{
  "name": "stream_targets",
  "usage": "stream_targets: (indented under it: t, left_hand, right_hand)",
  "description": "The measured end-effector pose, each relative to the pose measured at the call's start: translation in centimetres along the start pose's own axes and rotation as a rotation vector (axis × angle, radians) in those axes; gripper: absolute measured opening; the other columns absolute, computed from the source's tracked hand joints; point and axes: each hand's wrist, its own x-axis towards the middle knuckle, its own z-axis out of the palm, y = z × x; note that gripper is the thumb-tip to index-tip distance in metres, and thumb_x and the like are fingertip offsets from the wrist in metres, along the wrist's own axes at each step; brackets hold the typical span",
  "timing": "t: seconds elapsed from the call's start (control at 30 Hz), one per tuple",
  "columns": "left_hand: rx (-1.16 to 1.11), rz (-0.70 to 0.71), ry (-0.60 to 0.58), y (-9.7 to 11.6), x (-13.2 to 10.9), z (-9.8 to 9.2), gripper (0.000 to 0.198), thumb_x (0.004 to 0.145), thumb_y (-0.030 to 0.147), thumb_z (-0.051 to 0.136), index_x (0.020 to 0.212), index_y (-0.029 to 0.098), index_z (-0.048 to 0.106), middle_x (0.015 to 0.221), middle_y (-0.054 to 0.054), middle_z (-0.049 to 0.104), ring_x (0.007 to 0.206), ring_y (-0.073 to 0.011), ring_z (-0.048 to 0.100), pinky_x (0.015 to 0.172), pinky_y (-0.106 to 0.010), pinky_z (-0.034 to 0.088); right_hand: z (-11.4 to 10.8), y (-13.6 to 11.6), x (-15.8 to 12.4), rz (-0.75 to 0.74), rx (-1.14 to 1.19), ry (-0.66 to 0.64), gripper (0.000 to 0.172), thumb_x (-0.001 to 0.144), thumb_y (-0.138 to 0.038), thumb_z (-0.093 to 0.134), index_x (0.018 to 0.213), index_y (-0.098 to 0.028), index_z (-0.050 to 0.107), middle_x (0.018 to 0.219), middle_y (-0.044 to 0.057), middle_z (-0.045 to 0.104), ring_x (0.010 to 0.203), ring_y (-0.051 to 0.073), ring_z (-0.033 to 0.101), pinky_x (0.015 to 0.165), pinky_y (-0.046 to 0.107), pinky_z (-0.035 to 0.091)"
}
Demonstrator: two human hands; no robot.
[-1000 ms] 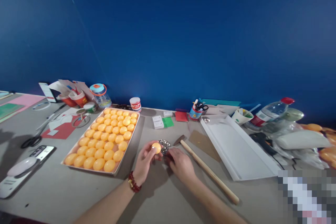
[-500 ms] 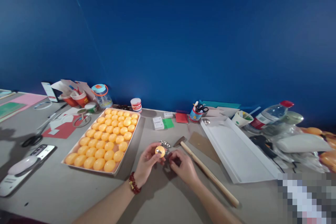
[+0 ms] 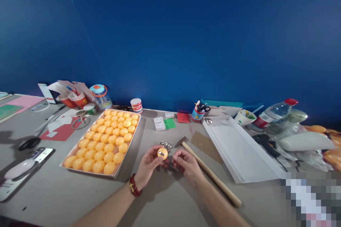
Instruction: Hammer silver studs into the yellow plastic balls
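Observation:
My left hand (image 3: 147, 166) grips a small orange ball (image 3: 162, 153) between thumb and fingers, just above the grey table. A shiny bit of metal shows on the ball's face. My right hand (image 3: 186, 165) is beside it, fingers pinched together close to the ball; what they pinch is too small to see. A little heap of silvery metal pieces (image 3: 165, 145) lies on the table just behind the ball. A wooden-handled hammer (image 3: 207, 172) lies to the right of my right hand.
A tray of several orange balls (image 3: 102, 142) sits to the left. A long white tray (image 3: 239, 149) lies to the right, with a water bottle (image 3: 274, 113) and bags beyond. Cups, scissors (image 3: 29, 142), red card and a pen pot (image 3: 197, 111) stand along the blue wall.
My left hand turned the ball and lifted it slightly, so the metal bit now faces me. My right hand rose off the table and closed in beside the ball.

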Motion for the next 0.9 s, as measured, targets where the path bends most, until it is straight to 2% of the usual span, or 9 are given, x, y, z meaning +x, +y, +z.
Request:
stream_targets:
  t: [0.17,0.53,0.73,0.9]
  left_hand:
    - [0.006,-0.009,-0.022,-0.02,-0.19,0.06,0.036,0.077,0.031,0.073,0.11,0.02,0.064,0.103,-0.008,0.066,0.083,-0.0208,0.064,0.068,-0.033,0.056]
    - [0.025,-0.01,-0.048,0.05,-0.25,0.02,0.032,0.079,0.027,0.071,0.11,0.02,0.064,0.101,-0.007,0.067,0.084,-0.0181,0.062,0.07,-0.028,0.054]
    - [0.032,0.006,-0.056,-0.14,-0.43,0.06,0.031,0.079,0.026,0.072,0.108,0.02,0.064,0.101,-0.007,0.066,0.087,-0.0189,0.061,0.07,-0.029,0.055]
    - [-0.015,-0.001,-0.088,-0.09,-0.4,0.36,0.032,0.077,0.025,0.074,0.107,0.021,0.063,0.099,-0.005,0.066,0.087,-0.0182,0.061,0.071,-0.029,0.055]
  right_hand:
    - [0.05,-0.36,-0.36,0.045,0.077,-0.036,0.031,0.064,-0.038,0.085,0.068,-0.016,0.063,0.066,-0.001,0.065,0.056,0.009,0.055,0.059,0.022,0.044]
    - [0.08,-0.17,-0.54,0.117,0.135,-0.11,0.025,0.066,-0.031,0.085,0.076,-0.016,0.067,0.076,0.002,0.071,0.061,0.01,0.06,0.065,0.025,0.048]
    - [-0.07,0.29,-0.42,0.084,0.161,-0.061,0.02,0.067,-0.028,0.085,0.074,-0.018,0.068,0.071,-0.003,0.065,0.058,0.007,0.055,0.059,0.02,0.043]
    - [0.16,0.52,-0.5,0.109,0.201,-0.075,0.021,0.064,-0.028,0.086,0.071,-0.018,0.069,0.074,-0.002,0.066,0.063,0.01,0.057,0.063,0.023,0.045]
